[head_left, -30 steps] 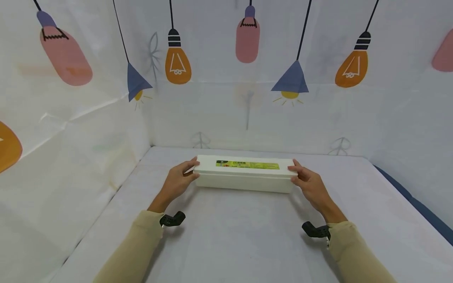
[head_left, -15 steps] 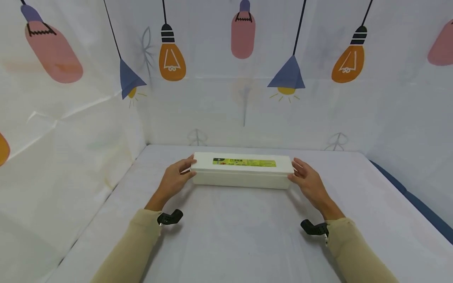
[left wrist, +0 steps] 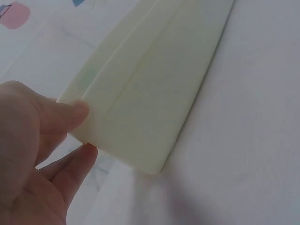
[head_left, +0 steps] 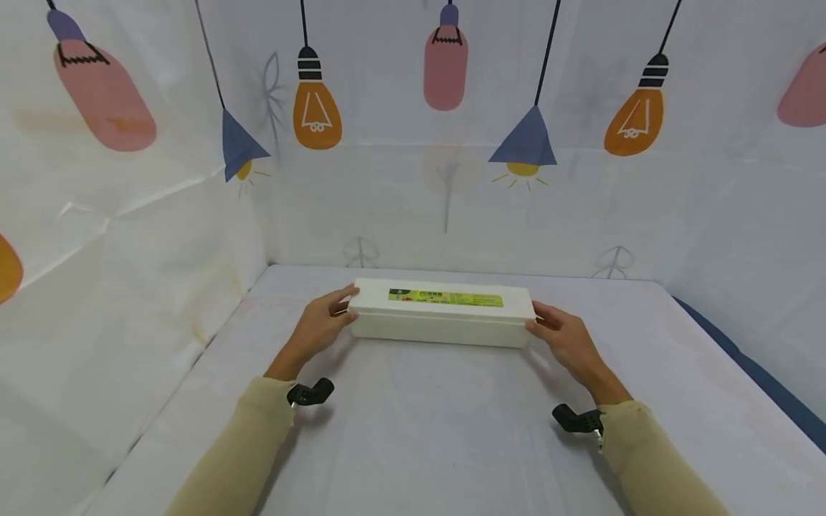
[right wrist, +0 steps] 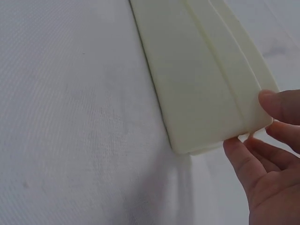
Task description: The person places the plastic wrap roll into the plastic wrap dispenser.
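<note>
A long white box with a lid lies crosswise on the table in the head view, a yellow-green label along its top. My left hand holds its left end; in the left wrist view the thumb lies at the front corner near the lid seam, with fingertips against the end face. At the opposite end, my right hand grips the box, its thumb near the lid edge and several fingers against the end. The lid sits on the box. Its contents are hidden.
A white cloth covers the table. Behind it and at the left stand white sheets printed with lamps and bulbs. A dark blue strip runs along the right edge.
The right fingers opened away from the box's upper right edge half a second ago and now lie lower at its end. The left hand keeps its hold. The head view shifted slightly.
</note>
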Motion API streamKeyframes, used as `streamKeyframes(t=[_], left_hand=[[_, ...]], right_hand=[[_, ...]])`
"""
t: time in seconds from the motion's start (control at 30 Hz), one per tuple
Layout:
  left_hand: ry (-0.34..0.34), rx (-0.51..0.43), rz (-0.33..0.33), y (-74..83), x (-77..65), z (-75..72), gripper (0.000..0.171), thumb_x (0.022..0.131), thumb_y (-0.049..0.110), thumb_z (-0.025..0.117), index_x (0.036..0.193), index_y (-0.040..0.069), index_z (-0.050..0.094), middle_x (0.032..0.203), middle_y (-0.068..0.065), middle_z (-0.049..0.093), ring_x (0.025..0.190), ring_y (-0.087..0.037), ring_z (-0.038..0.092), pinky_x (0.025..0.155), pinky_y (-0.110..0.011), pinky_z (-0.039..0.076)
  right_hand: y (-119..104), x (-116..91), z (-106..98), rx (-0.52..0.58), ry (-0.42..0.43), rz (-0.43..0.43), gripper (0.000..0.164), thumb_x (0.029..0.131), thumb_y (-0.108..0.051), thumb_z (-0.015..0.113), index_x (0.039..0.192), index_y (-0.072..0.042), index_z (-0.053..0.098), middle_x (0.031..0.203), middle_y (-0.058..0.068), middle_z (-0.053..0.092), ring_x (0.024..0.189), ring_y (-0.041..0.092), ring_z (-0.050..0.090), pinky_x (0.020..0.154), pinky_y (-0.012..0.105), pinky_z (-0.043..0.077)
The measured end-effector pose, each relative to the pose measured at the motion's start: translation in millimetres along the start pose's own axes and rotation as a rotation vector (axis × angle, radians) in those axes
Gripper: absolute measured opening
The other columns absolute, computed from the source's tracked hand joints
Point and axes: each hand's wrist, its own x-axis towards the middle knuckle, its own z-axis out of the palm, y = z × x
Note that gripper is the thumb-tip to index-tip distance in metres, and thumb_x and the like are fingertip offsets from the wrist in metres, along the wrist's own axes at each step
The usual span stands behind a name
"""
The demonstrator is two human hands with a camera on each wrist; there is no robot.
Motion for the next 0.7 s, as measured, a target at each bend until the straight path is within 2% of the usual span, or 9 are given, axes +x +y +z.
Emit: streamKeyframes(t=[0.23,0.47,0.6,0.7], left_hand=[[-0.048,-0.056,-0.037,-4.5,1.1,-3.1,0.061,0.098,0.014,0.068,0.153,0.025,0.045,0.159,0.002,0.037,0.136,-0.03,0.047,0.105,-0.045,0.045],[-0.089,-0.23,-0.081,-10.0,-0.4,-4.8,0.06,0.099,0.011,0.065,0.154,0.024,0.043,0.16,0.003,0.035,0.142,-0.027,0.04,0.111,-0.048,0.037],[-0.101,-0.315,-0.116,-12.0,0.2,-5.2,0.059,0.1,0.008,0.063,0.154,0.023,0.043,0.159,0.004,0.035,0.143,-0.025,0.037,0.113,-0.046,0.034],[-0.101,-0.346,-0.127,-9.4,1.0,-6.7,0.06,0.1,0.006,0.062,0.154,0.02,0.042,0.159,0.001,0.035,0.143,-0.027,0.037,0.114,-0.047,0.032]], right_hand=[[0,0,-1,-0.021,-0.021,-0.011,0.068,0.101,-0.03,0.063,0.155,-0.001,0.034,0.157,0.018,0.036,0.14,0.039,0.04,0.11,0.055,0.035],[-2,-2,2,0.031,-0.038,0.014,0.061,0.104,-0.018,0.058,0.156,0.0,0.031,0.159,0.017,0.032,0.141,0.038,0.038,0.111,0.053,0.035],[-1,-3,3,0.107,-0.025,0.059,0.06,0.104,-0.016,0.057,0.155,0.0,0.031,0.159,0.013,0.032,0.142,0.034,0.038,0.112,0.045,0.037],[-1,-3,3,0.124,-0.029,0.036,0.059,0.104,-0.014,0.057,0.155,0.0,0.032,0.159,0.014,0.033,0.14,0.034,0.039,0.106,0.031,0.043]])
